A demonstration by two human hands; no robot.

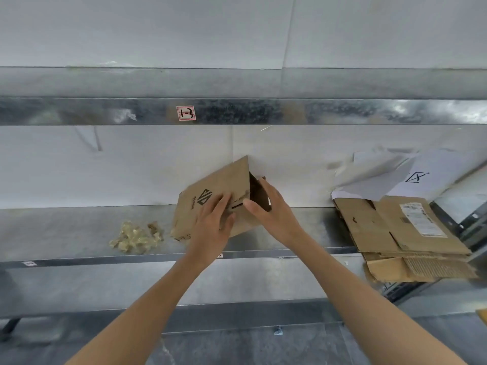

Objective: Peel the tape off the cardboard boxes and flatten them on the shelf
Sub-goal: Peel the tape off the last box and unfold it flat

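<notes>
A small brown cardboard box (216, 185) with a black printed logo stands tilted on the metal shelf (79, 233), partly collapsed, its dark open end facing right. My left hand (213, 222) lies on its front face with the fingers spread over the logo side. My right hand (271, 206) grips the box's open right end, thumb on the front and fingers curled around the edge. A clump of crumpled peeled tape (134, 237) lies on the shelf to the left of the box.
A stack of flattened cardboard boxes (395, 230) lies at the shelf's right end, overhanging the front edge, with white paper sheets (390, 175) behind it. An upper shelf beam (263, 111) with a red-bordered label runs overhead. A white wall backs the shelf.
</notes>
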